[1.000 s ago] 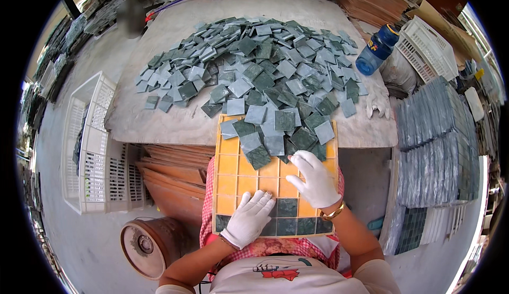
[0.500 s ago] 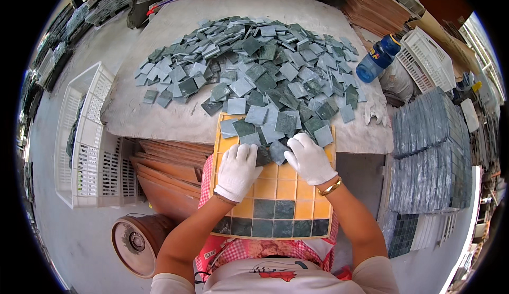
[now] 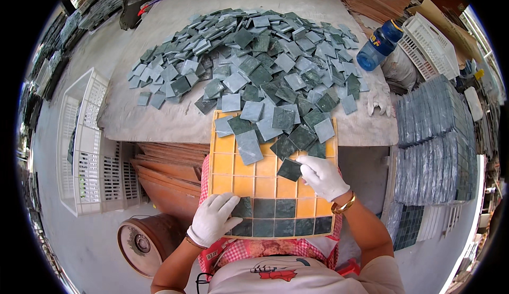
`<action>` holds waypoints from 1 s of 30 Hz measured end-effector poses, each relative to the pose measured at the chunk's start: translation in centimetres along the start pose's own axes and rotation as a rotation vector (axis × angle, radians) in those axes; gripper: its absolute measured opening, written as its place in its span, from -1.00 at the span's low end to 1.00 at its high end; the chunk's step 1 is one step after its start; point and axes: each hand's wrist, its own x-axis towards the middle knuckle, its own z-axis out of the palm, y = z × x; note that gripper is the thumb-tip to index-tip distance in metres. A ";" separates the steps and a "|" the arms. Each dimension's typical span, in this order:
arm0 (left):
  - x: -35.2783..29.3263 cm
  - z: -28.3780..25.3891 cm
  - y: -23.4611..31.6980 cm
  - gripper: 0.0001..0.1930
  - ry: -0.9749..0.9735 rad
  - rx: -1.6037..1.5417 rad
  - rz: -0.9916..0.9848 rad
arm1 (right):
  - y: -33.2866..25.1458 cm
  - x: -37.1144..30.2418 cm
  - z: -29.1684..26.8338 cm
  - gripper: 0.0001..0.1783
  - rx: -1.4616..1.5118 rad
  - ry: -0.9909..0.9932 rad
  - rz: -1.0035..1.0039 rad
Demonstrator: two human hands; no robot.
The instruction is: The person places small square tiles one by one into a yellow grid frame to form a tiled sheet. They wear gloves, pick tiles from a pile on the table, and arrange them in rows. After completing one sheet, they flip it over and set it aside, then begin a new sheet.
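A yellow gridded tray (image 3: 222,164) with raised ribs lies over my lap and against the table edge. Dark green square stone tiles (image 3: 264,227) fill its nearest row and part of the row above. My left hand (image 3: 214,219), in a white glove, has its fingers and thumb around the left end tile (image 3: 243,207) of that second row. Pinched in my gloved right hand (image 3: 322,177) is a dark green tile (image 3: 289,170), held tilted above the tray. Loose grey and green tiles (image 3: 249,147) lie over the tray's far part.
A large heap of tiles (image 3: 249,55) spreads over the pale table (image 3: 159,119). A blue bottle (image 3: 377,47) and a white glove (image 3: 379,104) lie right. White crates (image 3: 87,150), brown boards (image 3: 164,161) and a bucket (image 3: 146,241) stand left; wrapped tile stacks (image 3: 435,140) stand right.
My hands have parted from the loose tiles. The left came down toward me, and a tile now sits in the second row's left cell. The right moved right and lower, holding a tile.
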 end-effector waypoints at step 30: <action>-0.6 1.9 0.2 -0.49 -0.027 -0.121 -0.138 | -2.2 -7.0 0.3 -0.63 -0.368 -0.147 -0.057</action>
